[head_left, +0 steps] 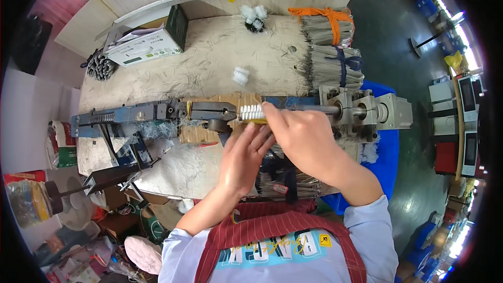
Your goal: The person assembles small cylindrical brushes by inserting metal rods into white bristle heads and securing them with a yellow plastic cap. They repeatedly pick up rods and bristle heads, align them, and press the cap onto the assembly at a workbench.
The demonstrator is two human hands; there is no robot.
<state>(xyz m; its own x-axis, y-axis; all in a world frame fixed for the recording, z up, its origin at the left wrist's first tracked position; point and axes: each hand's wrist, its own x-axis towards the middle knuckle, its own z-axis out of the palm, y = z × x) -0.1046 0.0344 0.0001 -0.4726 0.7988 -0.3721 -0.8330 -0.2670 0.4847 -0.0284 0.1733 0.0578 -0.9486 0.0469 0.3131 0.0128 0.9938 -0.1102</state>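
Observation:
A white spiral-bristle brush (pixel 251 112) lies level along the machine, its left end beside the dark clamp jaws (pixel 212 110). My right hand (pixel 306 133) is closed at the brush's right end, thumb and forefinger pinching there; the hand hides that end. My left hand (pixel 243 157) is just below the brush with fingers stretched out, their tips close under the bristles near my right fingers. Whether those tips touch the brush I cannot tell. To the right, a steel shaft (pixel 327 109) runs into the bearing blocks and motor (pixel 393 111).
Another white brush (pixel 240 76) lies beyond the machine, with more brushes (pixel 254 17) farther back. Tied wire bundles (pixel 330 27) stand at the back right. An open carton (pixel 146 39) is at back left. A lever arm (pixel 112 175) juts out at front left. A blue bin (pixel 385 162) sits below right.

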